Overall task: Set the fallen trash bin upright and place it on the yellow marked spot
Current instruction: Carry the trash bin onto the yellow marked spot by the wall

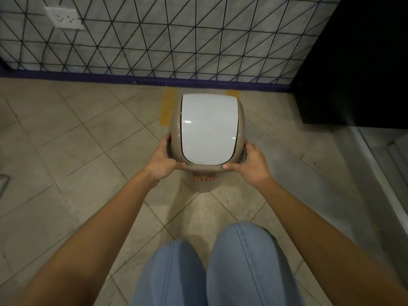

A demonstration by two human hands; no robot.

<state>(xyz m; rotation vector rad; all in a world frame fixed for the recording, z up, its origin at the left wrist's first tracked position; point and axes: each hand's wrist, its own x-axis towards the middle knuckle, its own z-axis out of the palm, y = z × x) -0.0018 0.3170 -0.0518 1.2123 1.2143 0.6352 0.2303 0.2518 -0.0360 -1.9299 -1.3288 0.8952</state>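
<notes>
The trash bin (208,129) is beige with a white swing lid and stands upright, seen from above, close to the wall. My left hand (164,161) grips its near left rim and my right hand (249,162) grips its near right rim. Yellow tape marks show on the floor beside the bin: a long strip (169,107) at its left and a short piece (231,93) at its far right. The bin hides the rest of the marked spot. An orange label (204,178) shows on the bin's near side, under the rim.
A tiled wall with a dark baseboard (132,79) runs just behind the bin. A black cabinet (353,74) stands at the right. A white wall socket (65,18) sits upper left. My knees in blue jeans (220,266) are at the bottom.
</notes>
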